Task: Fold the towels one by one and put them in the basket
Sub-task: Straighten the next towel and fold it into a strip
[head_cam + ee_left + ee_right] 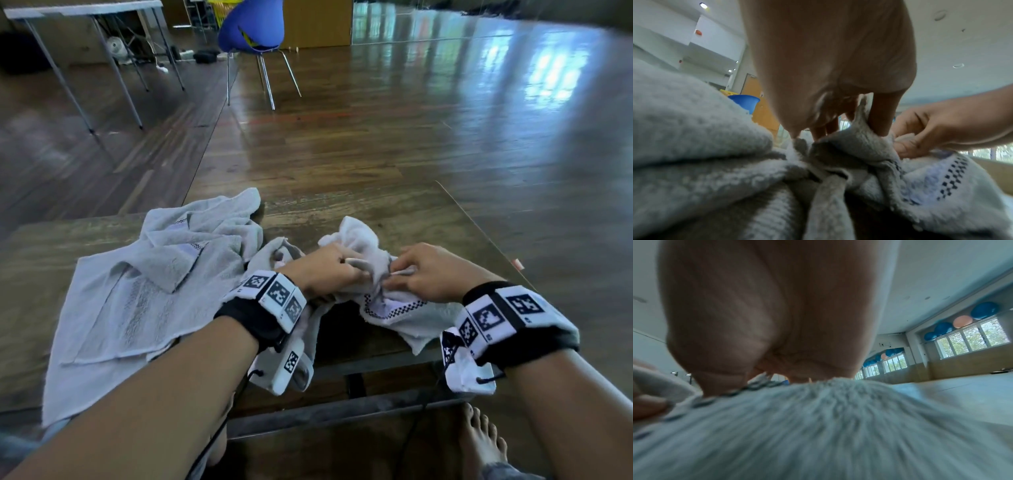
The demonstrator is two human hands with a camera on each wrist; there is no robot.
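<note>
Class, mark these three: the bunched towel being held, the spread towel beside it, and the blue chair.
bunched towel [356, 236], head view, raised white fold beyond the hands.
spread towel [137, 308], head view, flat middle.
blue chair [253, 27], head view, seat shell.

Head view downward over table [342, 205], wrist views close, perhaps upward, sharing towel [859, 146]

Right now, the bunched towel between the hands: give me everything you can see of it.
The bunched towel is white terry cloth with a dark checkered band near one edge. It sits crumpled, not yet folded, on the near part of the wooden table, one end drooping over the near edge. The left hand and right hand both pinch gathered cloth at its middle. To its left it meets the second towel, which lies loosely spread.
</note>
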